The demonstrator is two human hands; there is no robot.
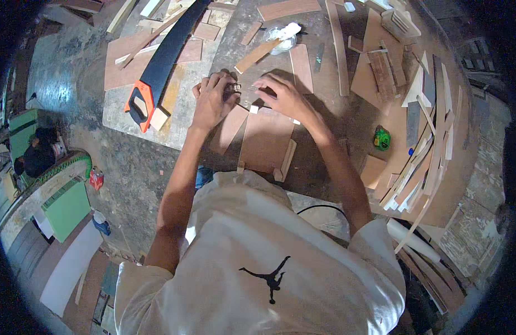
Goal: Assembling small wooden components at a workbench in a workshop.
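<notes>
My left hand (212, 99) is closed at the table's near side, its fingers curled round a small shiny thing (234, 88) that I cannot make out. To its right, my right hand (281, 96) hovers with bent fingers spread apart, and nothing shows between them. Below both hands lies a flat brown wooden panel (266, 139) with small pale blocks at its corners. A narrow wood strip (288, 160) runs along its right edge. Another thin board (230, 129) lies slanted beside it, under my left wrist. Just beyond the hands are a wooden stick (258, 55) and a clear container with white stuff (283, 42).
A handsaw with an orange and black handle (143, 106) lies at the left over boards. A green tape measure (382, 138) sits at the right, near a long pile of wood strips (422, 162). Curved wooden pieces (382, 72) lie at the far right.
</notes>
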